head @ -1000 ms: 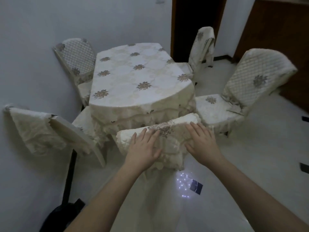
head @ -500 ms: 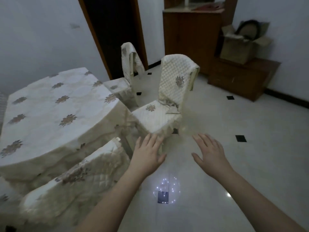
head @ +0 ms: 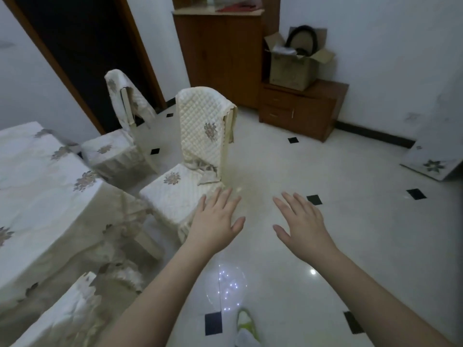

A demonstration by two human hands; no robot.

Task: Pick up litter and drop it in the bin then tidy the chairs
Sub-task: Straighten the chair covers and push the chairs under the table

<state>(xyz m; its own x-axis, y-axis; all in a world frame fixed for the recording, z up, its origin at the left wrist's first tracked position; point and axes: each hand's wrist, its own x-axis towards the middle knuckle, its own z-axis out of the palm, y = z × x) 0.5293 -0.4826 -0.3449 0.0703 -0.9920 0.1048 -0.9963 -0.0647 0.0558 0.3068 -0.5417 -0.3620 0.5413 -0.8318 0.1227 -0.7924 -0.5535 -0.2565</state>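
Note:
A chair with a quilted cream cover (head: 200, 151) stands pulled away from the covered table (head: 42, 196), its seat angled toward me. My left hand (head: 215, 219) hovers flat just off the seat's near corner, fingers straight, holding nothing. My right hand (head: 300, 221) is stretched out over the floor to the right, also flat and empty. A second covered chair (head: 117, 136) stands further back beside the table. The top of a third chair back (head: 67, 314) shows at the lower left, tucked against the table.
A wooden cabinet (head: 220, 51) and a low wooden unit (head: 300, 108) bearing an open cardboard box (head: 293, 63) line the far wall. A dark doorway (head: 82, 51) is at the back left. A flat floral board (head: 431, 166) leans at the right. White tiled floor (head: 325, 246) lies ahead.
Both hands have let go of the near chair's back, which now sits at the table at lower left. My view has swung right toward the quilted chair, and both hands reach toward it.

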